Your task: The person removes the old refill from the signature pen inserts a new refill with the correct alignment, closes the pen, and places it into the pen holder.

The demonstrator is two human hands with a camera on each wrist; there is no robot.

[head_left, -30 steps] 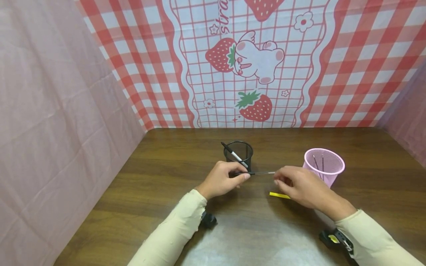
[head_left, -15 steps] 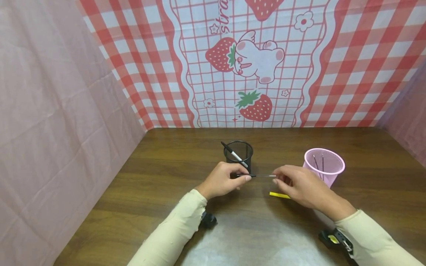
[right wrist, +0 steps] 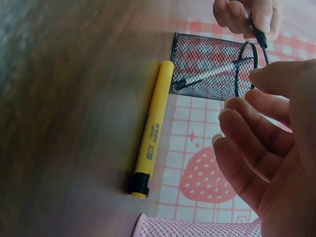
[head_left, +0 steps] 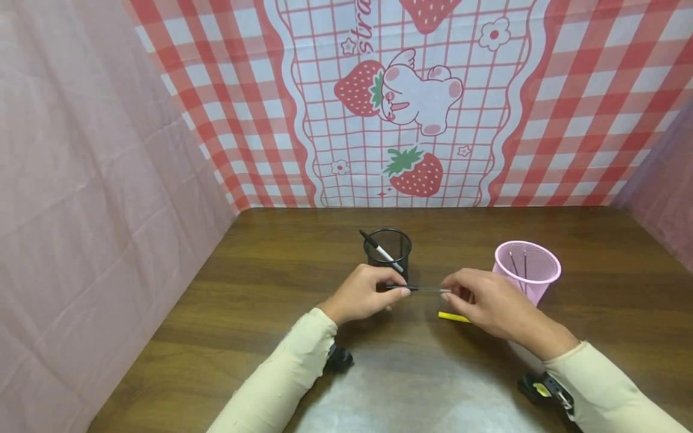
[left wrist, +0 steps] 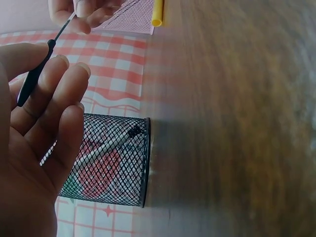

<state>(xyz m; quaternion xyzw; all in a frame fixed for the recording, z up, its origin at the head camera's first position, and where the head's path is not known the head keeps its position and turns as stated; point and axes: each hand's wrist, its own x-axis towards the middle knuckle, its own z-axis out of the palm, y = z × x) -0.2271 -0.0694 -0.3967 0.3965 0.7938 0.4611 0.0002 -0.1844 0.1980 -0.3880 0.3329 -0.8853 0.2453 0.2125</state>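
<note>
My left hand (head_left: 364, 293) pinches a black tapered pen front section (left wrist: 35, 78) between thumb and fingers. A thin pen refill (head_left: 430, 290) sticks out of it toward the right. The refill's far, paler end is in the thumb and fingertips of my right hand (head_left: 489, 300), the other fingers loosely bent. Both hands are raised over the table, the refill about level between them. Below the right hand lies a yellow pen barrel (right wrist: 157, 118) with a black end, partly hidden by that hand in the head view.
Behind the left hand stands a black mesh cup (head_left: 399, 245) with a black-and-white pen (head_left: 383, 252) leaning in it. A pink mesh cup (head_left: 549, 270) with two thin dark rods (head_left: 524, 267) is behind the right hand. Patterned cloth (head_left: 346, 138) closes off the wooden table (head_left: 281, 252) at the back.
The refill and the black section have dropped slightly toward me. My right fingertips have shifted a little left along the refill. Cups and yellow barrel stay put.
</note>
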